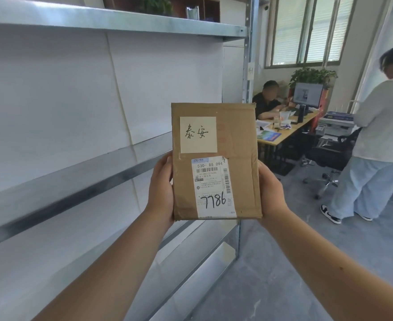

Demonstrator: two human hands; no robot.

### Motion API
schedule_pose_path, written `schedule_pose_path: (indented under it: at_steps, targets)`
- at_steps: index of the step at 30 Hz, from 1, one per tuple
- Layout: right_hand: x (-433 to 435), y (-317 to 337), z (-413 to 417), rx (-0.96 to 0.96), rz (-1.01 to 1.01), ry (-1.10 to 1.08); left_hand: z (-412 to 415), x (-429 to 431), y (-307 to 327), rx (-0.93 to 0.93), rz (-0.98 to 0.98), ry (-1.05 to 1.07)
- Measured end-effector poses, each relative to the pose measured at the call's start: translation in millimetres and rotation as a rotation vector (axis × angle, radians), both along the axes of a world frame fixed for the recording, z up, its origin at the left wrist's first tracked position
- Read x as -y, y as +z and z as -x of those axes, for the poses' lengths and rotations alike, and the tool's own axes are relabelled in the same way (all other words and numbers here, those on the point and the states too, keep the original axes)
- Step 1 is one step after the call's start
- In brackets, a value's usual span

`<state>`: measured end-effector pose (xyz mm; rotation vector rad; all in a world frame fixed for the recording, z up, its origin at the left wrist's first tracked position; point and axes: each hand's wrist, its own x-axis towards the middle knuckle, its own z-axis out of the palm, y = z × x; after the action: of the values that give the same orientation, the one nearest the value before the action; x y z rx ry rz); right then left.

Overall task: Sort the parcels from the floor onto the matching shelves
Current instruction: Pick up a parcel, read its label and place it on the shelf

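A flat brown cardboard parcel (239, 144) is held upright in front of me, its face turned toward the camera. It carries a pale yellow note with handwritten characters and a white shipping label marked 7786. My left hand (162, 189) grips its lower left edge and my right hand (270, 192) grips its lower right edge. To the left runs a metal shelf unit (79, 184) with white backing panels; the shelf boards in view hold no parcels.
A shelf upright (248, 54) with a small paper tag stands just behind the parcel. Beyond it is a desk (281, 135) with a monitor, papers and a seated person. Another person (376, 135) stands at the right by an office chair (329, 158). Grey floor lies below.
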<state>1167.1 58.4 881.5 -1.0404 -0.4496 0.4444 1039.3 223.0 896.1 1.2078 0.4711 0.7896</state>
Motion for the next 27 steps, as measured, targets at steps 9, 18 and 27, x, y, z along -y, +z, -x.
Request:
schedule_pose_path:
  at_steps: [9,18,27]
  targets:
    - [21,-3,-98,-0.024,0.057,0.082,-79,39,-13,-0.015,0.033,0.122]
    - [14,-19,-178,-0.019,0.115,0.149,-149,42,-27,-0.029,0.083,0.191]
    - [-30,-33,-254,-0.021,0.18,0.165,-217,7,-44,-0.048,0.055,0.255]
